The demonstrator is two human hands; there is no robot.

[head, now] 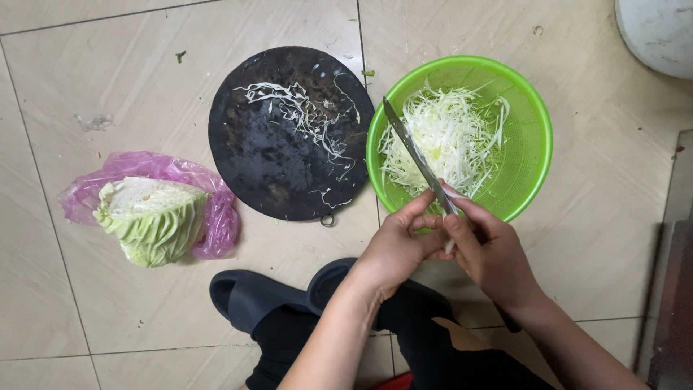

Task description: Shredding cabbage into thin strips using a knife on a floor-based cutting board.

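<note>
Right hand [491, 253] grips knife [415, 155] handle, blade slanting up over green colander [534, 137] w/ shredded cabbage [444, 137]. Left hand [397, 245] pinches the blade near the handle, hands touching. Round dark board [274, 152] sits just left of colander.

Tiled floor [130, 79]: round dark board [289, 133], green basket [530, 144], cabbage half [151, 217] on pink bag [220, 217].

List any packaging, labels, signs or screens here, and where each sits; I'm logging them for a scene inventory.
Pink plastic bag: thin, crumpled, see-through, on the tiled floor at the left, under and around a cut pale-green cabbage.
No labels, signs or screens show.
</note>
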